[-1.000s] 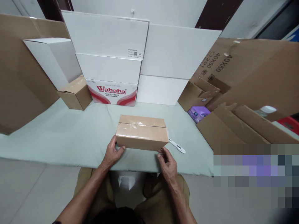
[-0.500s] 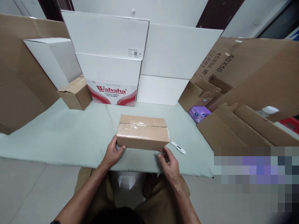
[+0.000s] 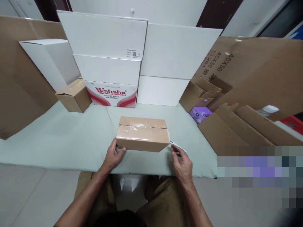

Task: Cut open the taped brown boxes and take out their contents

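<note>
A brown cardboard box (image 3: 142, 134) lies on the cloth-covered table in front of me, with clear tape on its top and a dark seam running lengthwise. My left hand (image 3: 115, 155) grips its near left corner, thumb on the front face and fingers at the left end. Off the box's right end, my right hand (image 3: 181, 160) is open, its fingers half curled over a slim white tool (image 3: 177, 145) that looks like a utility knife. The fingers partly cover the tool; no closed grip on it shows.
White cartons (image 3: 111, 94) stand along the back, one printed Wahaha. A small brown box (image 3: 75, 97) is at the back left. To the right are a purple pack (image 3: 200, 114) and open cardboard boxes (image 3: 222, 129). Large cardboard sheets (image 3: 23, 78) flank both sides.
My right hand has left the front right corner of the box and moved right, to the white tool. My left hand keeps its hold. The view has shifted slightly.
</note>
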The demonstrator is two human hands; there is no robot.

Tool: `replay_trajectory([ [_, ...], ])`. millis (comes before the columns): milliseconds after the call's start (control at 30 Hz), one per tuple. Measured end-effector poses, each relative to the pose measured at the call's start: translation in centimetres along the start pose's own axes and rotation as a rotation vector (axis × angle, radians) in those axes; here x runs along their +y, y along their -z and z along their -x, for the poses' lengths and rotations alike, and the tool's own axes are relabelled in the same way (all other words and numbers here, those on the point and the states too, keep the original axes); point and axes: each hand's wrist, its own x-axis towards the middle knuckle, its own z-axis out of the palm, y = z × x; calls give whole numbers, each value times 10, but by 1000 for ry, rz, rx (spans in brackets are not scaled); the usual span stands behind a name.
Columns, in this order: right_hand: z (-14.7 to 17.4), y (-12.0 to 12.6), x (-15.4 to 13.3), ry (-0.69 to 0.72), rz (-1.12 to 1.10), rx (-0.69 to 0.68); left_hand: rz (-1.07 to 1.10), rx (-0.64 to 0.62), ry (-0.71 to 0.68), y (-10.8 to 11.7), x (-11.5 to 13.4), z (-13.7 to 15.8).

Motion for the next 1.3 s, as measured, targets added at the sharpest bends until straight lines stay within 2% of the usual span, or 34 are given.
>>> replay_trajectory([
  [133,-23,16,20,65,300,-5,31,4,-8,-1,-6,1],
  [300,-39,12,27,40,628,-148,82,21,-14,-4,-12,1],
  [500,-42,4,17,35,685,-238,46,11,-25,-2,-9,0],
  [633,-43,10,18,-41,595,-211,42,21,-36,-3,-8,0],
  [767,-42,22,22,-213,400,-80,71,22,-14,-5,-9,0],
  [933,-36,30,12,-200,140,38,73,27,-9,-5,-7,0],
  [1033,-31,27,2,-209,21,52,71,28,9,-4,-7,0],
  [1300,-18,-2,-30,-466,-546,37,62,21,5,-3,-10,0],
])
